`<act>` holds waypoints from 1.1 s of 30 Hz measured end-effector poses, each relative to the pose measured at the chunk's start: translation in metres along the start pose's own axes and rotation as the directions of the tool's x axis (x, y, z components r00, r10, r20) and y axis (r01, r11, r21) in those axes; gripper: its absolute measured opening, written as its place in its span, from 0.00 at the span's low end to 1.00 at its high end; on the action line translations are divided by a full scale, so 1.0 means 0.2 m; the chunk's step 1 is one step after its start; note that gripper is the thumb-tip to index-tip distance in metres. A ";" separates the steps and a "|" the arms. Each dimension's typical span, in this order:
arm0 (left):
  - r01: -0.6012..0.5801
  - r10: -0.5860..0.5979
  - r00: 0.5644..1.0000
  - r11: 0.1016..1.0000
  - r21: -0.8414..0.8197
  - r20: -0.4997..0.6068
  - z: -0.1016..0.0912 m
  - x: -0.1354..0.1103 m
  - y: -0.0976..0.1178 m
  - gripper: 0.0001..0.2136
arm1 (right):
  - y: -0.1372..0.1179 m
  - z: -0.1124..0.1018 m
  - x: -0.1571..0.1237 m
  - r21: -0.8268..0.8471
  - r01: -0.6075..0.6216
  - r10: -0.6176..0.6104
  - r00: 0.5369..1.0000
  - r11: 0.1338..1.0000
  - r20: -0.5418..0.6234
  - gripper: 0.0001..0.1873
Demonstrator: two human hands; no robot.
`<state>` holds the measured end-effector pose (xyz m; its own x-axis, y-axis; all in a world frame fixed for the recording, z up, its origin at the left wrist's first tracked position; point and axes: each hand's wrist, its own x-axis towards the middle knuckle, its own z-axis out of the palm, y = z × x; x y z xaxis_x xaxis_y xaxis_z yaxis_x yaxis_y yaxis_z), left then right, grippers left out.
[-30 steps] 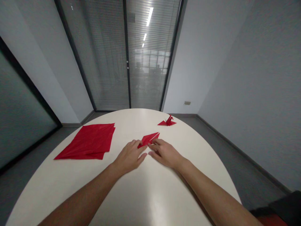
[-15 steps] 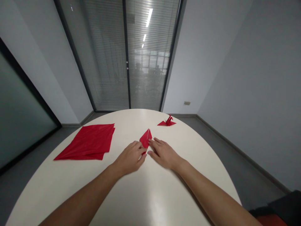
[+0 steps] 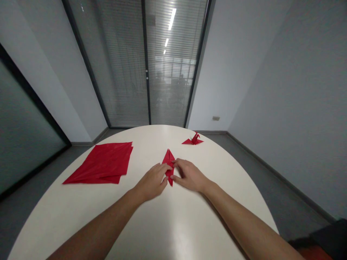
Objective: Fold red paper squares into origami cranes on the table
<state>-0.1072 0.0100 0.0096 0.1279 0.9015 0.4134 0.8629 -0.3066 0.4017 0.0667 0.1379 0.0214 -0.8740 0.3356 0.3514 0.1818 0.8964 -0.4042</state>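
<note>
Matt paper is seen in the folded piece [image 3: 168, 157], the crane [image 3: 194, 140] and the faintly wrinkled sheets [image 3: 104, 162]; the smooth desk [image 3: 162, 225] is finished with a soft gloss.

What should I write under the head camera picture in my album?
Left hand and right hand touch a folded paper; red sheets lie to the left, a paper crane beyond.

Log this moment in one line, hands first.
left hand: touching folded red paper | right hand: touching same paper | red crane: beyond it, rightward | red sheets: left, on white table
</note>
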 end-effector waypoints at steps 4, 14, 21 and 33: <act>0.016 -0.017 1.000 0.999 -0.037 -0.006 0.02 0.00 -0.02 0.10 | 0.01 0.00 0.00 0.003 -0.004 0.004 1.000 1.000 0.025 0.17; 0.011 -0.013 0.999 0.998 -0.058 -0.034 0.01 0.00 -0.02 0.06 | -0.01 -0.02 -0.03 0.021 -0.067 0.063 0.985 0.998 0.163 0.34; 0.009 -0.009 1.000 0.999 0.040 -0.009 -0.01 0.00 0.00 0.10 | 0.01 -0.05 -0.03 0.010 -0.049 0.046 0.977 0.999 0.206 0.30; 0.041 -0.038 0.999 0.991 0.128 -0.029 -0.02 -0.01 0.01 0.08 | 0.00 -0.07 -0.02 -0.013 0.175 -0.171 0.974 0.985 0.151 0.21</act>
<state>-0.1078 0.0071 0.0122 0.0811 0.9032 0.4214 0.9229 -0.2278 0.3105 0.0760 0.1411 0.0327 -0.9500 0.1300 0.2840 0.0320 0.9449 -0.3257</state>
